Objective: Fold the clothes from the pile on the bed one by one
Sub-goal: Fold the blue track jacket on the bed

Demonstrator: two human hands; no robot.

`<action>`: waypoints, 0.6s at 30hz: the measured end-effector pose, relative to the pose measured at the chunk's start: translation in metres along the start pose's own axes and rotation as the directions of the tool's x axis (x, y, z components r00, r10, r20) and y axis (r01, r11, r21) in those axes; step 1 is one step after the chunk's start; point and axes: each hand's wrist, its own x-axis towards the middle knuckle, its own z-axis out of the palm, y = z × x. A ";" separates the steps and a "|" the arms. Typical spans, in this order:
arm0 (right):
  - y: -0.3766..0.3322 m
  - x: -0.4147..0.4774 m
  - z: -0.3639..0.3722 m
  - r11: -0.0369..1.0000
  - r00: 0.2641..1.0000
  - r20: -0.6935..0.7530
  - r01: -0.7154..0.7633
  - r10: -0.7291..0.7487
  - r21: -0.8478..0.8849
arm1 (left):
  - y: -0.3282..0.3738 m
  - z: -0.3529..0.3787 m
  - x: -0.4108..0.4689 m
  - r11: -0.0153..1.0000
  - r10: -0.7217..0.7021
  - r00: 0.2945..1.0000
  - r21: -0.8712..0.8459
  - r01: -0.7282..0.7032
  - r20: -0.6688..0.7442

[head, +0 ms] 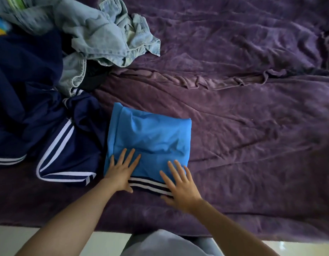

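Observation:
A bright blue garment (150, 137) lies folded into a rough rectangle on the purple bed cover (243, 135), with a navy and white striped hem showing at its near edge. My left hand (121, 172) lies flat on its near left corner, fingers spread and straight. My right hand (180, 187) presses flat on the near right corner and the striped hem. To the left sits the pile: a navy garment with white stripes (54, 145) and light denim clothes (97, 34) behind it.
The bed's near edge (49, 224) runs along the bottom, with pale floor below it. A ridge of bunched cover (206, 80) crosses the bed behind the folded garment. A bit of bright coloured cloth (1, 28) shows at the far left.

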 end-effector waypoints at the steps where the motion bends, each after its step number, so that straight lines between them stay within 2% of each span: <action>1: -0.008 -0.011 0.012 0.998 0.999 0.042 -0.001 0.004 -0.061 | 0.000 0.000 0.002 1.000 0.002 1.000 -0.009 -0.002 0.000; 3: -0.017 -0.014 0.025 0.990 0.998 0.055 -0.023 0.031 -0.142 | 0.002 -0.001 0.005 1.000 0.003 1.000 -0.001 -0.003 0.002; 6: -0.019 0.008 0.027 0.983 0.993 0.048 -0.100 0.109 -0.157 | 0.004 -0.004 0.005 1.000 -0.025 1.000 -0.006 0.025 -0.016; 8: -0.013 0.020 0.022 0.979 0.989 0.073 -0.116 0.130 -0.170 | 0.009 -0.006 -0.002 0.999 -0.027 0.988 0.043 0.034 -0.150; 11: -0.001 0.024 0.018 0.986 0.985 0.117 -0.111 0.125 -0.122 | 0.017 0.009 -0.022 0.980 0.086 0.929 0.196 -0.015 -0.359; 14: 0.007 0.021 0.012 0.996 0.998 0.029 -0.057 0.059 -0.069 | 0.023 0.027 -0.036 0.968 0.100 0.924 0.250 -0.005 -0.370; 18: 0.018 0.018 -0.015 1.000 0.993 -0.119 0.017 -0.018 -0.009 | 0.024 -0.003 -0.036 0.990 0.054 0.892 0.142 0.011 -0.449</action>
